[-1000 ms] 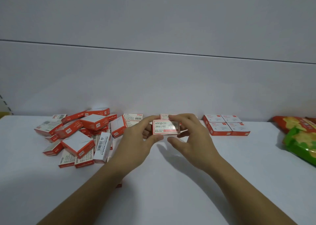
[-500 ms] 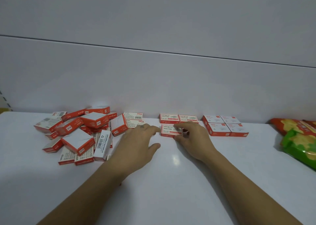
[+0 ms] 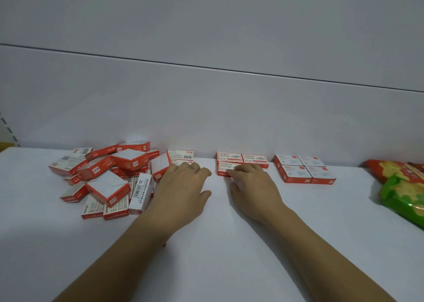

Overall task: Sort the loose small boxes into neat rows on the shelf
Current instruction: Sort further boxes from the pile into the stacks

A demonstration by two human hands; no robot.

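Observation:
A loose heap of small red-and-white boxes lies at the left of the white shelf. Two boxes sit side by side against the back panel. In front of the left one lies a third box, flat on the shelf, with the fingers of my right hand resting on its right half. My left hand is palm down beside the heap, thumb spread, its fingertips by a white box marked 24/6. Farther right stands a neat block of four boxes.
Red and green snack bags lie at the right edge of the shelf. A pale back panel closes the shelf behind the boxes. Bare shelf surface stretches in front of my arms.
The box that both hands held up a second ago now lies on the shelf in front of the back pair. My left hand has let go and moved left toward the heap.

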